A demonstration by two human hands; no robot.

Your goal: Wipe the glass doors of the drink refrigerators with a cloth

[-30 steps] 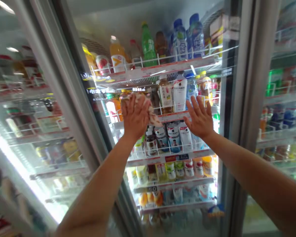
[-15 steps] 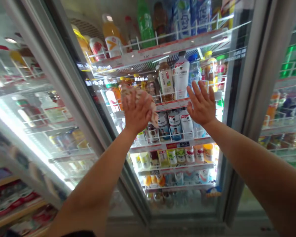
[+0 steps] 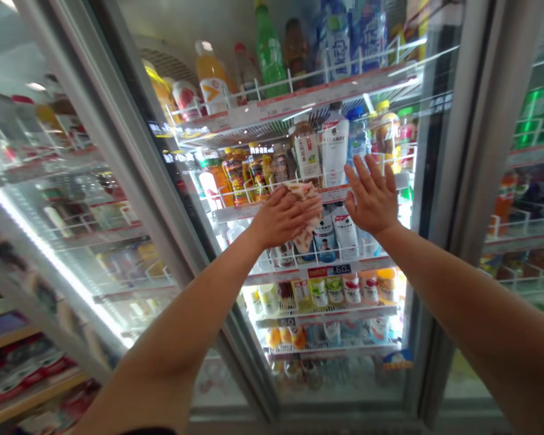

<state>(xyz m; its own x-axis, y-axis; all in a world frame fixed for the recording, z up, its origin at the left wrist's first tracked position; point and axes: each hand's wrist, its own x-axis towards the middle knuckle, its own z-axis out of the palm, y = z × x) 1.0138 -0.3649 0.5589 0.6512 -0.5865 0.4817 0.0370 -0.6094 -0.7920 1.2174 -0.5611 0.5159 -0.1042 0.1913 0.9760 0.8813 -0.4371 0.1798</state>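
Note:
Under my left hand [image 3: 281,219], a pale pink patterned cloth [image 3: 312,211] lies pressed against the glass door [image 3: 344,386] of a lit drinks cooler. The fingers stretch to the right over the cloth, which sticks out past their tips and below. To the right, my right hand [image 3: 372,198] rests flat on the same glass with its fingers spread and holds nothing. Behind the pane, white pouches [image 3: 344,229] and a white bottle [image 3: 335,145] show between the two hands.
A metal door frame [image 3: 474,139] runs down the right side, and another slanted frame [image 3: 131,163] runs down the left. Shelves of bottles show behind the neighbouring panes. At the lower left stands a shelf [image 3: 31,399] with packaged goods.
My left hand and the cloth have moved right and a little down across the glass, and its fingers now point right instead of up. My right hand stays in place.

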